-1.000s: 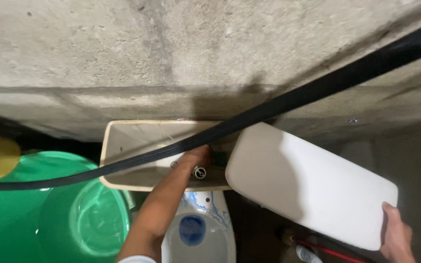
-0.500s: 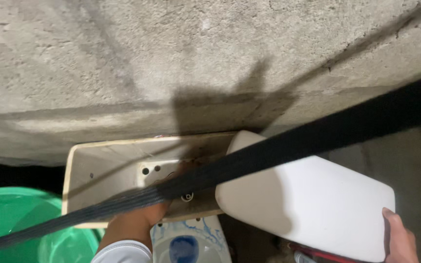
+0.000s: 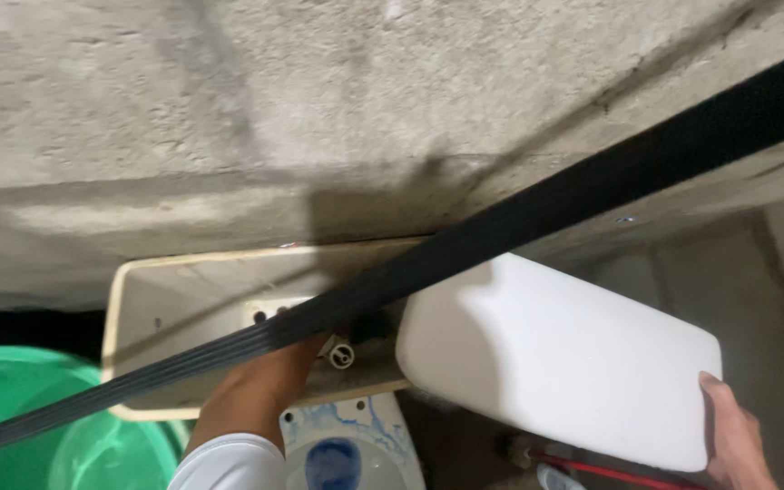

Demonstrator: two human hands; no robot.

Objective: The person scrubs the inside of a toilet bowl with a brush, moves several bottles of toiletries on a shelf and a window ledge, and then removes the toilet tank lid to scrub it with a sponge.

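An open cream toilet tank (image 3: 138,299) sits against a rough concrete wall. My left hand (image 3: 269,367) reaches down inside it, next to a small white round fitting (image 3: 341,355) and a dark part; the fingers are hidden behind a black strap, so I cannot tell what they hold. My right hand (image 3: 735,445) grips the lower right corner of the white tank lid (image 3: 564,363), which is tilted and rests over the tank's right end.
A black ribbed strap (image 3: 537,213) crosses the view diagonally, close to the camera. A green plastic basin (image 3: 20,408) stands at lower left. The toilet bowl (image 3: 347,449) with blue marks lies below the tank. A red tube (image 3: 619,474) lies on the dark floor.
The view has shifted slightly; the strap now crosses higher. My left hand stays inside the tank, and the lid in my right hand has barely moved.
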